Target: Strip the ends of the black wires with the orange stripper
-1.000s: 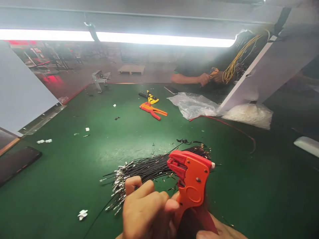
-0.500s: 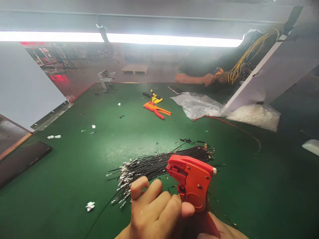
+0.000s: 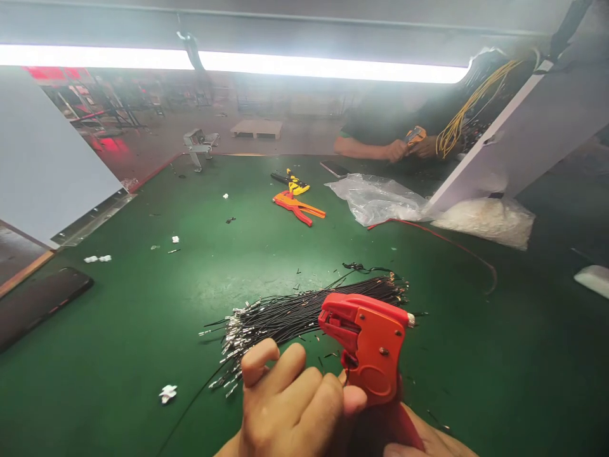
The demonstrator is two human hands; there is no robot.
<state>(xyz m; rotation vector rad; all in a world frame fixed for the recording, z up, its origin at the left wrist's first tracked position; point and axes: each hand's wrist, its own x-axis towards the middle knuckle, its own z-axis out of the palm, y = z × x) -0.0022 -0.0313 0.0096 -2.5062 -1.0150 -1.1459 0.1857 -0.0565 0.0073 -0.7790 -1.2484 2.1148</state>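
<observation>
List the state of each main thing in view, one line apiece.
Red-and-orange plastic wire stripper: gripped, head up
Right hand: closed around the stripper
Left hand: fingers curled, contents hidden
Black wire bundle with silver terminals: lying down, terminal ends fanned out
Second red-and-orange tool: lying down, handles spread
Black-and-yellow pliers: lying down
Long white tube lamp: lit
Clear plastic bag: crumpled

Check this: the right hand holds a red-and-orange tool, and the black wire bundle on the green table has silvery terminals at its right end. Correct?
Not quite: the head view shows the silvery terminals at the left end of the black wire bundle. The right hand does hold the red-and-orange tool.
</observation>
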